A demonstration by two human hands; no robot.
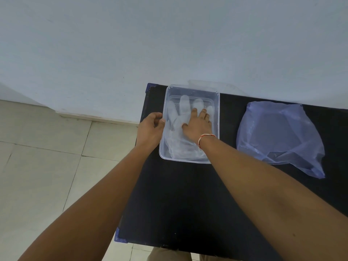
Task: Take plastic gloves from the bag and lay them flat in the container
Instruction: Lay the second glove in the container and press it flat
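A clear rectangular plastic container (pixel 216 102) stands at the far left of the black table. Inside it lies a translucent plastic glove (pixel 183 106), fingers pointing away from me. My right hand (pixel 197 125) rests palm down on the glove with its fingers spread, pressing it against the container floor. My left hand (pixel 151 127) curls around the container's left rim, thumb and fingers on the wall. A crumpled bluish translucent bag (pixel 280 132) lies on the table to the right of the container, apart from both hands.
The black table (pixel 178 194) has blue corner guards and ends just left of the container, with tiled floor (pixel 47 157) beyond. A pale wall (pixel 169 44) runs along the table's far edge. A clear lid-like sheet (pixel 226 86) leans behind the container.
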